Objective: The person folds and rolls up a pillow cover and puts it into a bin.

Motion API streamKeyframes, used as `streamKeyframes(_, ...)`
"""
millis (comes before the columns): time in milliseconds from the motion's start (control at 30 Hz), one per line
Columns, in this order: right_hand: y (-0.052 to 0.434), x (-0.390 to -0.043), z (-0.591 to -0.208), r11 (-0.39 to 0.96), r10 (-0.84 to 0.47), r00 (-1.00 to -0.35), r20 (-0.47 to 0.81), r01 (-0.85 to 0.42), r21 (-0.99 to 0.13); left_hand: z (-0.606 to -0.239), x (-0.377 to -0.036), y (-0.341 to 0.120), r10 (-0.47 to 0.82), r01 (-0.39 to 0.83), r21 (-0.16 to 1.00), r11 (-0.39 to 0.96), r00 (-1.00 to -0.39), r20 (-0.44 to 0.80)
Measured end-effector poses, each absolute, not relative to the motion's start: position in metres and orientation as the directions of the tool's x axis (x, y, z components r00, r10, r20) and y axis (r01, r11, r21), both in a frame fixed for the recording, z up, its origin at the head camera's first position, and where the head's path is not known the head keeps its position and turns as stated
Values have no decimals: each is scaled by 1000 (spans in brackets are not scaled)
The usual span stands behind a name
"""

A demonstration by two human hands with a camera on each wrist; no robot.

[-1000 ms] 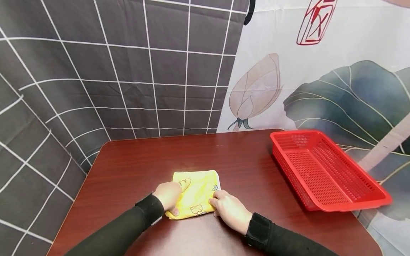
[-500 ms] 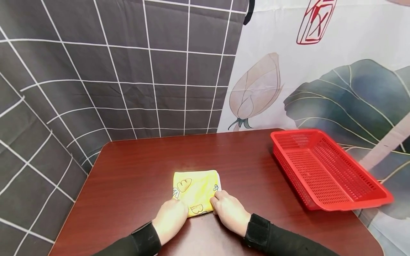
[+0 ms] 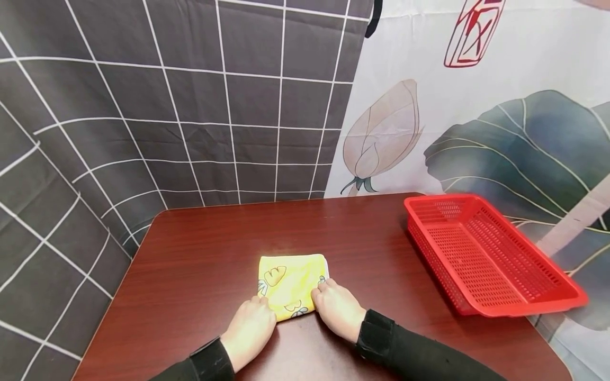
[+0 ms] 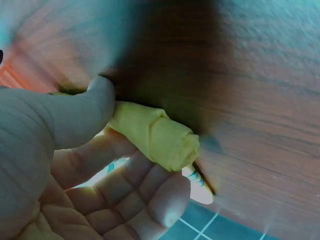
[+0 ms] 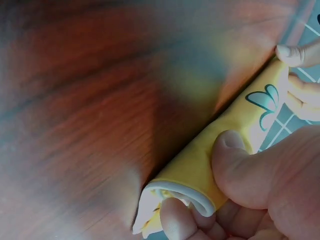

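Note:
A folded yellow towel point(image 3: 292, 280) with printed drawings lies on the table, its near edge turned into a roll. My left hand point(image 3: 250, 328) grips the roll's near left corner. In the left wrist view the thumb lies along one side of the rolled towel point(image 4: 155, 132), with the fingers curled beneath. At the near right corner, my right hand point(image 3: 337, 311) pinches the other end. The right wrist view shows the thumb on the outside of the towel point(image 5: 192, 160) and fingertips at its white-edged open end. The left hand point(image 5: 302, 75) appears at the far end there.
A red perforated plastic basket point(image 3: 469, 254) stands at the right side of the brown wooden table point(image 3: 214, 248). Behind the table hang a grey grid-patterned cloth point(image 3: 181, 106) and a white cloth point(image 3: 391, 53) printed with a bud and leaf.
My left hand has moved from the towel's left side to its near left corner and grips there. The right hand has shifted slightly, and the near edge is rolled a little farther in.

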State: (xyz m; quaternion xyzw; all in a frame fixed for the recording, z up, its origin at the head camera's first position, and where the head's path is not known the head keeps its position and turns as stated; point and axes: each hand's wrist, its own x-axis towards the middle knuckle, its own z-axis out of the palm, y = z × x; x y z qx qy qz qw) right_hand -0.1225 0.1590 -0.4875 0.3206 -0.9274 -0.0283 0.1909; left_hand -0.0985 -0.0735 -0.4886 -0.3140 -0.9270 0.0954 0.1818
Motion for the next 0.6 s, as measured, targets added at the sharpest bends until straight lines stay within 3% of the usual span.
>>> streamKeyframes(600, 160, -127, -488, 806, -589, -744, 316, -567, 168, -504, -101, -92, 636, 590, -243, 770, -681, 363)
